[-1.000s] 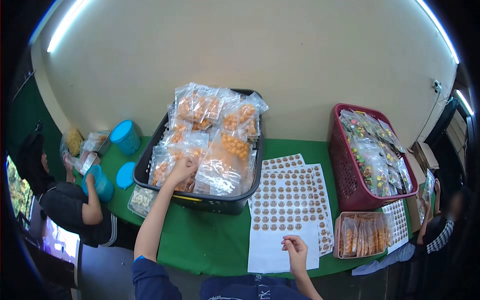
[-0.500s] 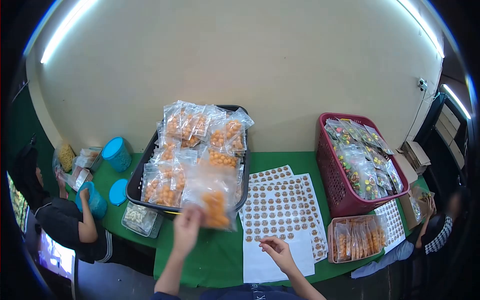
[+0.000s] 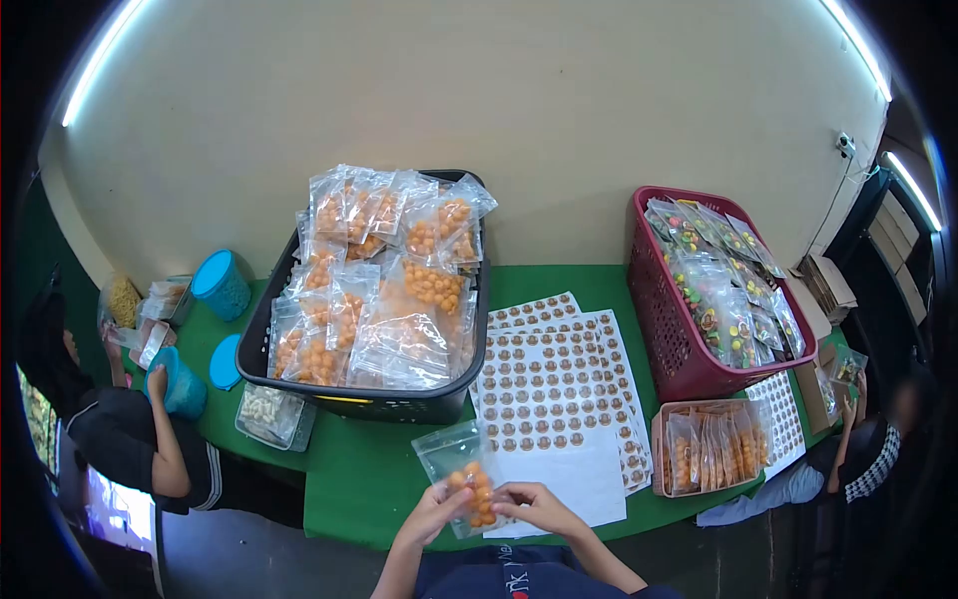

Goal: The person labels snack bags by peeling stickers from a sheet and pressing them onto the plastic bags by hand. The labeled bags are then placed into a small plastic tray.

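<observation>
A clear bag of orange balls (image 3: 473, 485) is held low over the green table's front edge. My left hand (image 3: 431, 513) grips its left side, thumb on the front. On the bag's right side, the fingers of my right hand (image 3: 539, 507) are closed on its edge. Just right of the bag lie white sheets (image 3: 554, 469) with rows of round brown stickers, overlapping one another. Behind it stands a black basket (image 3: 399, 404) heaped with similar bags of orange balls (image 3: 431, 285).
At right are a maroon basket (image 3: 654, 299) of colourful bags, a pink tray (image 3: 662, 449) of orange packets and a person (image 3: 868, 449). At left, another person (image 3: 120, 439) reaches into a blue container (image 3: 185, 389), near a box of white pieces (image 3: 267, 414).
The bag has come down from the black basket towards me. My left hand has moved down with it, and my right hand has moved left onto it. The view has shifted slightly.
</observation>
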Demonstrator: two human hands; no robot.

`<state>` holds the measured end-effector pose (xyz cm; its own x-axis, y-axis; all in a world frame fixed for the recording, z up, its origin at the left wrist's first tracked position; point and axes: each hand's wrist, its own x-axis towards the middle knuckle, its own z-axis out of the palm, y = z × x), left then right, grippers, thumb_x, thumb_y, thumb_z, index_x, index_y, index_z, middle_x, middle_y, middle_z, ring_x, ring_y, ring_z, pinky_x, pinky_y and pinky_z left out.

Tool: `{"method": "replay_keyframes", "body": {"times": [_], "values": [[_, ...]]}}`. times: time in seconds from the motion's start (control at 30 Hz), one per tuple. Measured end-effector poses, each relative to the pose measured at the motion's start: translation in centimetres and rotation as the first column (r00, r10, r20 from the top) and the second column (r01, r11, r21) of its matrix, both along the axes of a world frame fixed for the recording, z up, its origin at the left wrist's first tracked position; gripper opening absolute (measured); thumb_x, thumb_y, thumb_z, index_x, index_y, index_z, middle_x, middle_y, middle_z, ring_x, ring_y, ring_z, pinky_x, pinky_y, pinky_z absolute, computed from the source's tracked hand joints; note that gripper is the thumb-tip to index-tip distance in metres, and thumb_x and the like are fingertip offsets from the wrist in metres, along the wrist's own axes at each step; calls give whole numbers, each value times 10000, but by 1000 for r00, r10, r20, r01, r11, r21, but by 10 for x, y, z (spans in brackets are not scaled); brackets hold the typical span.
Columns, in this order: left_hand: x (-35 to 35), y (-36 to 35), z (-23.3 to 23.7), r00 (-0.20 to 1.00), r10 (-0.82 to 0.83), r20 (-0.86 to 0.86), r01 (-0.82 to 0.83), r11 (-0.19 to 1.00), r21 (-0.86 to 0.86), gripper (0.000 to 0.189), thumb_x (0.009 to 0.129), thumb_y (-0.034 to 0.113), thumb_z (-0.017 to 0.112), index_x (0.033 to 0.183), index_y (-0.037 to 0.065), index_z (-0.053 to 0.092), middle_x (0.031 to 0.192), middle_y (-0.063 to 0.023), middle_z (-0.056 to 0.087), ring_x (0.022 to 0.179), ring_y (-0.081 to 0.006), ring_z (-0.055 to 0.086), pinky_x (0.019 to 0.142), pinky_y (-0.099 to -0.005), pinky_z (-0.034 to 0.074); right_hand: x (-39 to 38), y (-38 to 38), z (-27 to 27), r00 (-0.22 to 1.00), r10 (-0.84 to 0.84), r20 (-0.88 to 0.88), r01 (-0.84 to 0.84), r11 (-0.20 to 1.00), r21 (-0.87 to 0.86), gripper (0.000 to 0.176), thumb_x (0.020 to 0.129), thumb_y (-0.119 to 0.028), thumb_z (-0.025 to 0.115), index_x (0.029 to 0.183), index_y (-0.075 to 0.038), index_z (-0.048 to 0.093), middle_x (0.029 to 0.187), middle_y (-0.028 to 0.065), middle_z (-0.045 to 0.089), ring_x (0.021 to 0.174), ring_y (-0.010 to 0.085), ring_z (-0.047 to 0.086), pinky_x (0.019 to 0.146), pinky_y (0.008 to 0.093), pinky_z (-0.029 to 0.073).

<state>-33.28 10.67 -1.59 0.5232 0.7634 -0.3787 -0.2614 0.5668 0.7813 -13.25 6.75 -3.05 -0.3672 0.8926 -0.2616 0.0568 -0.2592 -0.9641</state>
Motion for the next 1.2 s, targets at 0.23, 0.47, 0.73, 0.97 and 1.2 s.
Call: {"method": "replay_keyframes", "body": {"times": [0.23,0.47,0.73,0.97,1.2], "values": [[3,2,-1,939,343,16,-342,932,121,268,872,162,512,1091,9,492,1008,-122,587,879,-189,599,765,-323,507,63,27,-58,960,-270,-72,265,961,-76,357,873,-242,507,1142,-8,488,916,76,597,748,132,573,699,268,465],[-35,1,16,887,458,65,-461,868,181,283,867,185,519,1095,26,466,970,-104,577,898,-191,589,758,-331,516,124,34,-208,279,-771,573,522,623,583,344,708,29,541,1052,13,540,1014,148,464,926,300,495,819,354,415],[-45,2,25,794,599,104,-606,768,208,292,873,180,511,1106,12,461,989,-96,564,919,-193,578,766,-330,507,126,50,-214,232,-760,608,635,591,497,171,695,-15,602,857,-11,547,914,124,471,881,265,503,796,347,419],[-42,-2,20,851,524,39,-517,822,237,306,882,186,496,1118,-5,459,975,-144,587,869,-201,597,744,-323,511,156,60,-254,385,-705,595,756,611,235,97,729,-44,606,815,-12,574,888,100,558,848,189,540,762,279,429],[-35,1,13,927,374,-2,-368,914,171,310,851,76,523,1137,-1,435,1030,-131,567,904,-225,597,756,-345,523,87,47,-62,734,-660,-162,607,744,-281,57,790,-46,573,847,-47,574,873,42,575,837,119,536,770,227,402]]}}
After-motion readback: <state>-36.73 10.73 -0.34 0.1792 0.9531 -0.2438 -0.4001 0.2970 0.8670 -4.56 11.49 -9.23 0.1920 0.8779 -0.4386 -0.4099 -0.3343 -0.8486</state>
